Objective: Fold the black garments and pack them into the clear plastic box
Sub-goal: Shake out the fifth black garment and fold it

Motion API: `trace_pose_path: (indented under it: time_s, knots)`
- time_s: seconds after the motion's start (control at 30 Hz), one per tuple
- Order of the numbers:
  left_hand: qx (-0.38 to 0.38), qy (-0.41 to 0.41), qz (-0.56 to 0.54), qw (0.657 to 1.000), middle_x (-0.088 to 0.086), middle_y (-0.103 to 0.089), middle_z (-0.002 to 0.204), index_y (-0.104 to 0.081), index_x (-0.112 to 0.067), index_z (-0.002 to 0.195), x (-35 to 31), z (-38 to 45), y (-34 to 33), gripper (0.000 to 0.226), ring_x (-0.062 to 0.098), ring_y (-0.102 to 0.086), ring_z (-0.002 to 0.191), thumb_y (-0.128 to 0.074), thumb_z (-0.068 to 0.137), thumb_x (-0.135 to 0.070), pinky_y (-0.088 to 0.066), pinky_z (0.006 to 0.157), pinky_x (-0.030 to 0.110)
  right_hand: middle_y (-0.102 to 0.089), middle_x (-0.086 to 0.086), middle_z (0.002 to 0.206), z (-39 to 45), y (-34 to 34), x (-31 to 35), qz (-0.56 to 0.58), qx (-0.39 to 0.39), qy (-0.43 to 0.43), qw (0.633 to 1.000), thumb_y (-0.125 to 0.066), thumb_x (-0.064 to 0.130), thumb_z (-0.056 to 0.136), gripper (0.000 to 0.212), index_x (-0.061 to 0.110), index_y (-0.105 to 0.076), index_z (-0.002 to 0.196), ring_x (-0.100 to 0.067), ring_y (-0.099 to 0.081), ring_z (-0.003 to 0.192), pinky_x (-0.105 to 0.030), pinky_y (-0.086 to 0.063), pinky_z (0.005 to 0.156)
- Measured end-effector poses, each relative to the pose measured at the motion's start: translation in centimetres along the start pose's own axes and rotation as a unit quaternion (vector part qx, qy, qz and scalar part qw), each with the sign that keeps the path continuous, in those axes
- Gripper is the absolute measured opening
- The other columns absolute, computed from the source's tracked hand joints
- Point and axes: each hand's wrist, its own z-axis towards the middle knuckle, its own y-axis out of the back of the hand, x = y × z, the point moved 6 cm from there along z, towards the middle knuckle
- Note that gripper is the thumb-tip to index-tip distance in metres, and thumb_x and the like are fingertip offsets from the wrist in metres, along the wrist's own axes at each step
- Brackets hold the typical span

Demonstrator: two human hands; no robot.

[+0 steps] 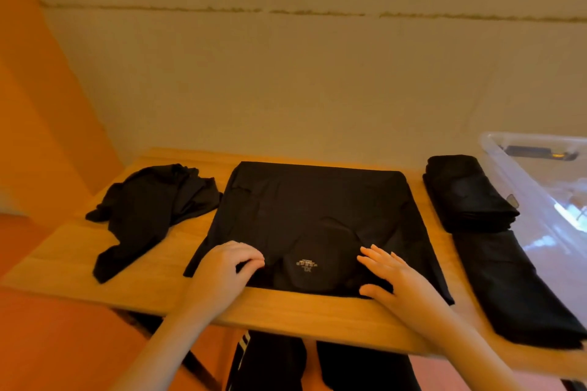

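Head view. Flat black shirt (313,219), spread on the light wooden counter (63,267), taken as landmark; small pale printed label visible inside its neckline at the near edge.

Left hand (225,267): on the shirt's near-left part, fingers curled down onto the fabric; cannot tell whether cloth is pinched.

Right hand (392,278): on the shirt's near-right part, fingers straight and spread, palm pressing flat, holding nothing.

Crumpled black garment (149,213): left of the shirt, unfolded, just beside its left edge.

Stack of folded black garments (467,192): right of the shirt. Long folded black cloth (511,289): nearer the viewer, below that stack.

Clear plastic box (546,174): right of the stack, at frame edge.
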Motion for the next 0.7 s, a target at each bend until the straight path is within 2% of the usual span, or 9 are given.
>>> trace_pose_path:
  time_s: [0.1, 0.17, 0.2, 0.23, 0.27, 0.33, 0.4, 0.5, 0.7]
  knots:
    - [-0.038, -0.005, 0.044, 0.998, -0.007, -0.072, 0.087, -0.076, -0.015, 0.087, -1.1, 0.0, 0.2, 0.033, 0.0, -0.063, 0.084, -0.051, 0.083, -0.036, -0.047, 0.079, 0.014, -0.001, 0.028, 0.14, -0.4, -0.3, -0.3, -0.009, -0.004, 0.005, 1.0, 0.013, 0.098, 0.033, 0.127, 0.038, -0.015, 0.141, 0.01, 0.008, 0.132, -0.013, 0.008, 0.106]
    - [0.037, -0.027, 0.089, 0.995, -0.007, -0.073, 0.094, -0.075, -0.019, 0.092, -1.8, -0.9, -0.9, 0.048, 0.003, -0.066, 0.091, -0.037, 0.091, -0.048, -0.054, 0.079, 0.022, 0.003, 0.03, 0.139, -1.0, 0.2, -0.2, -0.006, -0.006, 0.01, 1.0, 0.012, 0.096, 0.038, 0.114, 0.042, -0.008, 0.136, 0.011, 0.011, 0.131, -0.011, 0.009, 0.105]
    - [0.083, -0.031, 0.113, 0.99, -0.01, -0.07, 0.106, -0.073, -0.021, 0.102, -1.8, -1.4, -1.5, 0.063, 0.001, -0.061, 0.104, -0.023, 0.093, -0.059, -0.053, 0.087, 0.026, 0.006, 0.033, 0.136, -1.4, 0.5, -0.2, -0.011, -0.006, 0.012, 1.0, 0.011, 0.093, 0.043, 0.106, 0.042, -0.004, 0.134, 0.013, 0.013, 0.128, -0.008, 0.011, 0.103]
    - [0.121, -0.025, 0.123, 0.985, -0.015, -0.058, 0.125, -0.064, -0.025, 0.117, -1.3, -2.0, -1.9, 0.079, -0.003, -0.047, 0.119, -0.006, 0.088, -0.069, -0.043, 0.102, 0.028, 0.009, 0.035, 0.132, -1.8, 0.9, -0.3, -0.018, -0.003, 0.013, 1.0, 0.01, 0.091, 0.044, 0.102, 0.042, -0.001, 0.133, 0.015, 0.016, 0.125, -0.003, 0.013, 0.099]
    - [0.144, -0.008, 0.118, 0.982, -0.022, -0.038, 0.139, -0.047, -0.03, 0.132, -0.8, -2.6, -2.0, 0.09, -0.007, -0.028, 0.131, 0.008, 0.078, -0.077, -0.023, 0.114, 0.026, 0.011, 0.037, 0.13, -2.2, 1.2, -0.5, -0.02, -0.002, 0.016, 1.0, 0.012, 0.091, 0.043, 0.101, 0.044, 0.0, 0.131, 0.016, 0.018, 0.123, 0.0, 0.014, 0.095]
    - [0.172, 0.012, 0.133, 0.976, -0.029, -0.003, 0.145, -0.012, -0.037, 0.141, 0.3, -3.2, -1.7, 0.094, -0.009, 0.003, 0.138, 0.022, 0.064, -0.081, 0.007, 0.113, 0.018, 0.012, 0.035, 0.135, -2.6, 1.0, -1.1, -0.037, 0.012, 0.023, 0.999, 0.02, 0.093, 0.035, 0.107, 0.049, 0.0, 0.13, 0.012, 0.016, 0.127, -0.004, 0.013, 0.098]
    - [0.201, 0.003, 0.172, 0.964, -0.027, 0.012, 0.144, 0.004, -0.037, 0.14, 0.2, -3.4, -1.6, 0.086, -0.006, 0.017, 0.137, 0.019, 0.067, -0.078, 0.015, 0.11, 0.019, 0.014, 0.03, 0.14, -2.6, -0.2, -1.6, -0.065, 0.041, 0.03, 0.997, 0.026, 0.091, 0.032, 0.111, 0.047, 0.003, 0.131, 0.008, 0.017, 0.13, -0.011, 0.012, 0.104]
    - [0.254, 0.008, 0.2, 0.946, -0.022, 0.019, 0.145, 0.012, -0.031, 0.143, 0.5, -4.0, -2.1, 0.076, -0.002, 0.023, 0.135, 0.0, 0.078, -0.068, 0.016, 0.108, 0.019, 0.019, 0.023, 0.144, -2.7, -1.1, -1.4, -0.1, 0.058, 0.046, 0.992, 0.031, 0.087, 0.035, 0.11, 0.042, 0.012, 0.134, 0.003, 0.022, 0.133, -0.02, 0.014, 0.108]
    - [0.268, -0.003, 0.235, 0.934, -0.02, 0.022, 0.144, 0.017, -0.032, 0.138, 0.3, -4.9, -2.0, 0.077, 0.0, 0.026, 0.133, 0.003, 0.075, -0.073, 0.017, 0.106, 0.02, 0.028, 0.017, 0.143, -4.6, -1.1, -1.5, -0.145, 0.064, 0.049, 0.986, 0.034, 0.084, 0.039, 0.108, 0.037, 0.021, 0.134, -0.002, 0.026, 0.134, -0.023, 0.014, 0.109]
